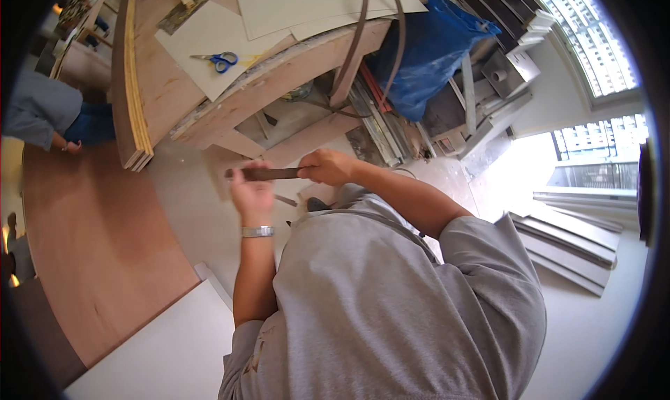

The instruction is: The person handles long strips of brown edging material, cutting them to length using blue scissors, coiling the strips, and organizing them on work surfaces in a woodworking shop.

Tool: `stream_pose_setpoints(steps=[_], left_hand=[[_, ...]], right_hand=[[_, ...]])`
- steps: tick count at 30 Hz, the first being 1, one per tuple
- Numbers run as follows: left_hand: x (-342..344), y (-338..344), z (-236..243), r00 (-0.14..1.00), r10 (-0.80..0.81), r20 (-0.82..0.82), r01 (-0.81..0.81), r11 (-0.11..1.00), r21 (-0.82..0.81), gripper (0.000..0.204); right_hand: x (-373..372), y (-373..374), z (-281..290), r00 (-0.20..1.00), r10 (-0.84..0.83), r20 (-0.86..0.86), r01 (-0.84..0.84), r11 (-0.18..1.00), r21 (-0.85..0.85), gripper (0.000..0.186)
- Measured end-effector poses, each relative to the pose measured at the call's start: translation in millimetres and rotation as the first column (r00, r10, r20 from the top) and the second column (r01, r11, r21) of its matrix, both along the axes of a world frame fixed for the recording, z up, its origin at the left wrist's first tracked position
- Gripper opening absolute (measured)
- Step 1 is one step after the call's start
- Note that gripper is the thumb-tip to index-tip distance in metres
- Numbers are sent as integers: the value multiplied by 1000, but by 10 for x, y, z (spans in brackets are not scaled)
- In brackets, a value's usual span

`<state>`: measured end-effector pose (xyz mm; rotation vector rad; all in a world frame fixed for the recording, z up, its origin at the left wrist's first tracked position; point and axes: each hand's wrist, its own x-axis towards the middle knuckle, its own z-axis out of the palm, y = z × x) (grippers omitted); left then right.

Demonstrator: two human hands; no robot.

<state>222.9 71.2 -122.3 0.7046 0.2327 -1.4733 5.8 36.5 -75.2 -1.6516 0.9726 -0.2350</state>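
My left hand [252,196], with a metal watch on the wrist, and my right hand [326,167] are raised in front of my grey shirt. Between them they hold a thin dark flat strip [269,173], lying level. The left fingers pinch its left end and the right hand grips its right end. Behind the strip stands a curved plywood workbench [209,114].
Blue-handled scissors [221,61] lie on a white sheet [209,33] on the bench. A blue plastic bag [433,44] and metal profiles sit behind it. Another person [42,110] stands at far left. A white board [160,351] lies lower left, grey panels [569,243] at right.
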Motion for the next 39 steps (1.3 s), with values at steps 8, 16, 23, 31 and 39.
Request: stream_pose_setpoints(steps=[8,16,23,31,39], left_hand=[[-737,-221,308,965,-196,172,173,975,142,30],[-1010,-349,462,928,-236,289,210,970,119,29],[-665,-550,638,906,-146,396,141,989,42,29],[-402,-549,1214,894,-10,447,64,992,-108,29],[58,-553,1195,914,37,404,-25,999,-35,28]], right_hand=[[-144,195,-21,983,-181,11,181,983,14,33],[-1243,705,-347,957,-271,101,244,945,219,32],[-2022,1027,-299,957,-288,35,265,917,298,33],[-2177,905,22,959,-284,-10,283,952,116,34],[-2596,1052,-72,972,-222,-74,228,970,89,29]])
